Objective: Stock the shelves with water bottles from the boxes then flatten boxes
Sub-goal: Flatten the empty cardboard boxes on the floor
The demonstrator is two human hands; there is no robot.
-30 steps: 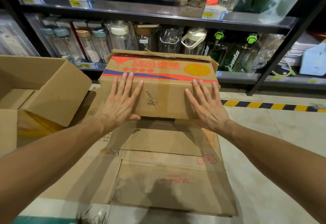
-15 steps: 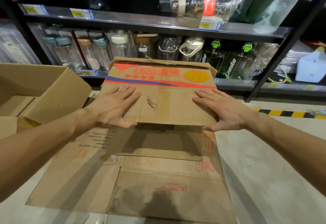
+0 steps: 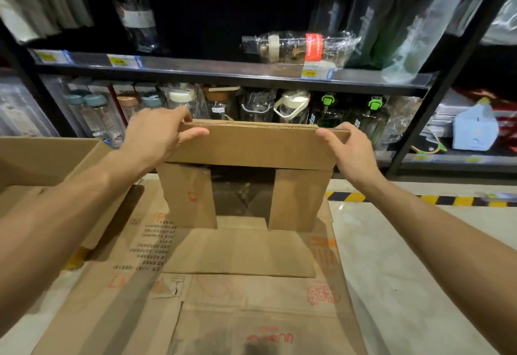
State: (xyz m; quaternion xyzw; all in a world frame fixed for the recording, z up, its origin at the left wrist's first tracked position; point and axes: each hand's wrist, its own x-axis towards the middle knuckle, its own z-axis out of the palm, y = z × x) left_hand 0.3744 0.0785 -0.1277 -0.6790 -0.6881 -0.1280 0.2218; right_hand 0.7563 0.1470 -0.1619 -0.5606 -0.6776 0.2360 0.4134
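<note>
Half a second back both palms lay flat on the printed face of the brown cardboard box; now it is collapsed thin and stood on edge, plain side facing the person.

Behind everything runs the black metal shelving, yellow price tags along its rails. Below it spreads the pale glossy floor, crossed by a yellow-and-black hazard stripe. A pile of flattened brown cardboard sheets with red and black print covers the floor in front of the person. To the left stands an open brown carton, touching the pile's edge.

The collapsed box stands on that pile just in front of the lower shelf, two flaps hanging down with a gap between them (their lower ends meet the sheets).

The lower shelf holds a row of clear plastic water bottles with coloured lids. One wrapped clear bottle with a red label lies on its side on the shelf above.

The left hand grips the box's top left corner, thumb on the near face, fingers curled over behind. The right hand clasps the top right corner likewise.
</note>
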